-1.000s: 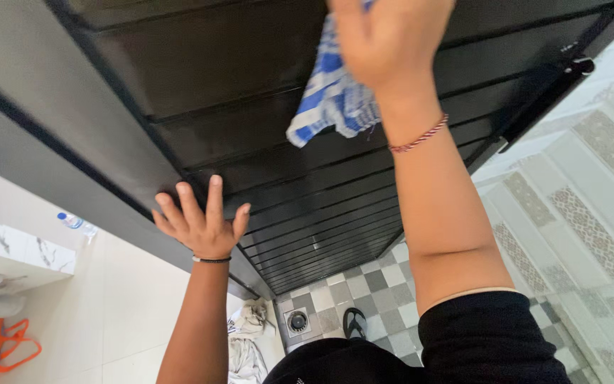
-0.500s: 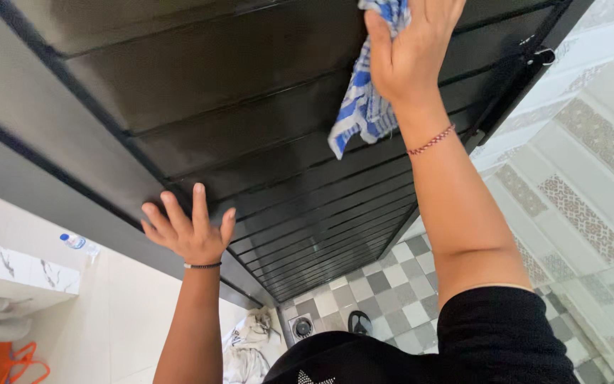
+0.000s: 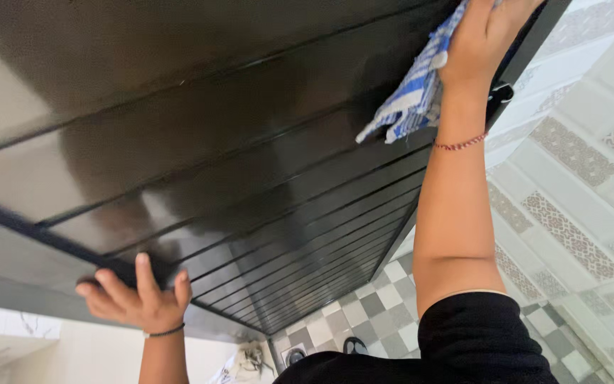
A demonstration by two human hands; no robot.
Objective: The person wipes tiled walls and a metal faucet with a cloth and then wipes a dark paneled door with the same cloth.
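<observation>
- Nearest to us, the black sleeve (image 3: 477, 341) of the right arm fills the lower right, and the bare forearm rises from it toward the top of the view.
- Low on the left, our left hand (image 3: 136, 302) is open with its fingers spread. It holds nothing; the fingertips press against the near edge of the dark, glossy slatted door panel (image 3: 250, 163), bracing it. A thin black band (image 3: 165, 331) circles that wrist.
- The panel stretches away from us across most of the view, its horizontal slats shining.
- Further up on the right, a thin red thread bracelet (image 3: 461, 144) sits on the right wrist.
- Above it, our right hand (image 3: 488, 39) pins a blue-and-white checked cloth (image 3: 406, 99) against the panel's far right part. The cloth is bunched under the palm and a loose corner hangs to the left. The fingertips run out of frame, so we cannot tell how tightly they curl.
- A small black latch fitting (image 3: 499, 92) sits just beside the wrist, on the door's right edge.
- We judge the step in hand to be wiping the panel's upper right slats — a further stroke would call for steady pressure while the left hand keeps the door from swinging.
- Beyond, a patterned tiled wall (image 3: 577, 213) stands to the right, with a grey-and-white checked floor (image 3: 371, 313) far below.
</observation>
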